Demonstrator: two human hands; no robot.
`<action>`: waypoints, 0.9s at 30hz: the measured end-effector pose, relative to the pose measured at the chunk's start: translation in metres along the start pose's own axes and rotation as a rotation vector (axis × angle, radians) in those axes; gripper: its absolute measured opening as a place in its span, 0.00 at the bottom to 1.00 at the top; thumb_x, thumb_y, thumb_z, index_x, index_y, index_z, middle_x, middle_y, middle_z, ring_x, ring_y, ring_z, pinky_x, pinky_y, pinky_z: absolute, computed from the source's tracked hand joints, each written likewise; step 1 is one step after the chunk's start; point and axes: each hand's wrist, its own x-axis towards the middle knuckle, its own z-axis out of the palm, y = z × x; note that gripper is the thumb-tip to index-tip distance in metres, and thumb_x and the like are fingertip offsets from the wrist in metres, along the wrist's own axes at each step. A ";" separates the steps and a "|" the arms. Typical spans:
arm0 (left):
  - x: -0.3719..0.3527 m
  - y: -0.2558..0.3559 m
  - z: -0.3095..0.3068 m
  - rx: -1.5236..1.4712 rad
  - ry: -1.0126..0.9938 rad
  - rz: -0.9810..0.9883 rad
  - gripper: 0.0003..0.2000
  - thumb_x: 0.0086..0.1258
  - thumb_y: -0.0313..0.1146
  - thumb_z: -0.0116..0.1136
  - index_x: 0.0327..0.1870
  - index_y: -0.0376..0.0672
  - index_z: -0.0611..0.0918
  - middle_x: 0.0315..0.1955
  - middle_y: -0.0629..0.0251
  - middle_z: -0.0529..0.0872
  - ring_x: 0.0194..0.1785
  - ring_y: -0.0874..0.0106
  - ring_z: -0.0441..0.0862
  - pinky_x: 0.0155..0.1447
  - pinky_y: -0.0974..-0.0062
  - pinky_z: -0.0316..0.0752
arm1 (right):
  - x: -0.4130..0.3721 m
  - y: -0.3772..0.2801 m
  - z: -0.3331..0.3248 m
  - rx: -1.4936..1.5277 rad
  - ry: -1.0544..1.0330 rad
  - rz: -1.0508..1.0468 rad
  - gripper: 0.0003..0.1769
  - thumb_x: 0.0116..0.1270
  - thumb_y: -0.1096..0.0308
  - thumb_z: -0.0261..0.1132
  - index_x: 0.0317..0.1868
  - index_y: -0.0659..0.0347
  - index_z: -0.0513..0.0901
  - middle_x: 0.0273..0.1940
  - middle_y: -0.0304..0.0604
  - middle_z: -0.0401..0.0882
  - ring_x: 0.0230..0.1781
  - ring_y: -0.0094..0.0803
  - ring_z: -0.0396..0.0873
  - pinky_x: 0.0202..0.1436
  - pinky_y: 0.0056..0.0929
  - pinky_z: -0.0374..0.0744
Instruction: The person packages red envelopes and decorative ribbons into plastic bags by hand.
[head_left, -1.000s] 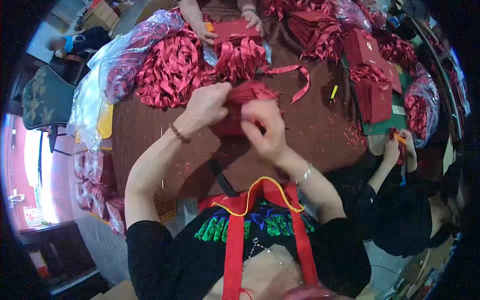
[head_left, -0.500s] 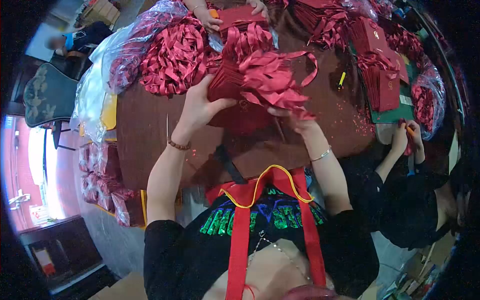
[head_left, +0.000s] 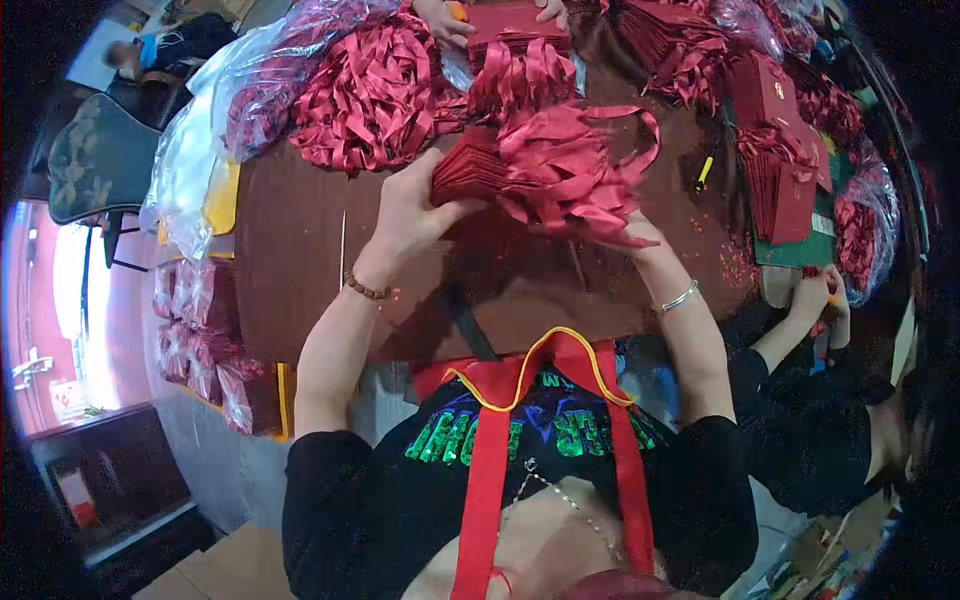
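A stack of flat red paper bags [head_left: 468, 172] hangs above the table, its edges fanned like pages. My left hand [head_left: 418, 205] is closed round the left end, thumb on the near side. From the stack's right side spills a loose bunch of shiny red ribbon handles [head_left: 570, 165], one looping out to the right. My right hand [head_left: 640, 228] is at the lower right of these ribbons, touching them; its fingers are mostly hidden behind them and blurred.
Another person's hands [head_left: 445, 22] hold red bags across the brown-covered table [head_left: 290, 260]. A ribbon heap [head_left: 365, 95] lies at left. A yellow cutter [head_left: 704, 174] and bag stacks [head_left: 785, 195] are at right, near a co-worker's hands [head_left: 815, 295].
The stack has turned so its front face with the gold mark no longer shows. My right hand has moved right, behind the ribbons. The whole view has shifted slightly.
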 end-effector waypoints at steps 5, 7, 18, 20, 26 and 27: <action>0.000 -0.006 0.002 0.011 0.096 0.063 0.18 0.45 0.33 0.69 0.35 0.38 0.75 0.24 0.58 0.79 0.29 0.69 0.79 0.35 0.74 0.71 | 0.015 0.018 -0.013 0.930 -0.573 0.005 0.28 0.71 0.59 0.38 0.68 0.58 0.48 0.68 0.48 0.47 0.66 0.42 0.53 0.69 0.38 0.54; -0.001 -0.011 0.004 0.056 0.108 0.056 0.18 0.45 0.33 0.69 0.35 0.37 0.75 0.24 0.58 0.79 0.29 0.70 0.78 0.35 0.75 0.71 | 0.015 0.010 -0.017 0.733 -0.552 -0.011 0.28 0.71 0.59 0.38 0.68 0.59 0.48 0.67 0.50 0.47 0.66 0.43 0.53 0.69 0.39 0.54; -0.027 -0.079 0.037 -0.505 0.048 -0.186 0.23 0.54 0.23 0.61 0.52 0.39 0.69 0.44 0.66 0.77 0.46 0.74 0.76 0.52 0.74 0.72 | 0.033 -0.011 0.042 0.514 0.021 0.168 0.22 0.66 0.66 0.47 0.60 0.60 0.61 0.59 0.48 0.64 0.57 0.40 0.68 0.62 0.40 0.67; -0.033 -0.091 0.050 -1.001 0.147 -0.208 0.28 0.54 0.23 0.61 0.57 0.41 0.64 0.50 0.63 0.74 0.49 0.71 0.75 0.55 0.71 0.72 | 0.041 -0.022 0.054 0.313 -0.020 0.234 0.21 0.59 0.75 0.58 0.55 0.61 0.68 0.53 0.44 0.72 0.52 0.35 0.73 0.58 0.35 0.72; -0.024 -0.084 0.043 -0.871 -0.018 -0.227 0.30 0.57 0.25 0.57 0.62 0.41 0.59 0.56 0.60 0.68 0.57 0.67 0.69 0.59 0.66 0.69 | 0.043 -0.016 0.051 0.309 -0.199 0.065 0.15 0.65 0.76 0.48 0.52 0.62 0.70 0.52 0.45 0.72 0.50 0.36 0.74 0.55 0.35 0.74; -0.022 -0.086 0.046 -0.791 0.009 -0.067 0.29 0.59 0.26 0.56 0.62 0.41 0.60 0.56 0.59 0.68 0.57 0.67 0.69 0.60 0.66 0.69 | 0.041 -0.015 0.053 0.258 -0.068 0.104 0.15 0.65 0.76 0.49 0.52 0.62 0.71 0.51 0.45 0.73 0.49 0.36 0.75 0.53 0.34 0.76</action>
